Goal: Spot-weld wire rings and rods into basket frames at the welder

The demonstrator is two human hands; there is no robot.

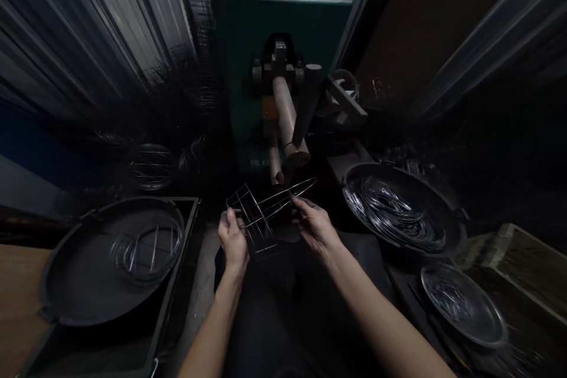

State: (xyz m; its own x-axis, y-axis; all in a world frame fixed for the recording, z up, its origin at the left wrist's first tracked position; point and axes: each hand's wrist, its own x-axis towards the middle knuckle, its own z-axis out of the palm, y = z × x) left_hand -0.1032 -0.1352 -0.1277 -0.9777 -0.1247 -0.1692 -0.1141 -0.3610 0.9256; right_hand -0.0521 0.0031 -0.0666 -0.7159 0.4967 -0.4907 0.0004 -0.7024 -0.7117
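A metal wire rack (257,212) with crossing bars is held in front of the green machine (239,41). My left hand (233,236) is closed round its left edge, thumb on top. At the right, my right hand (313,221) pinches a thin piece of wire (290,192) near the rack's long pointed end; how the two meet is hard to make out in the dark. Just above that end are the tips of the machine's two arms, the thick upper cylinder (287,118) and the thinner lower rod (275,168).
On the left, a wide black pan (75,271) holds round wire racks (153,248) and rests on a crate (146,336). To the right stand a pan (458,236) of wire loops (394,212) and a plate (487,322) with short wire pieces (447,300). A bar (348,100) juts out beside the machine.
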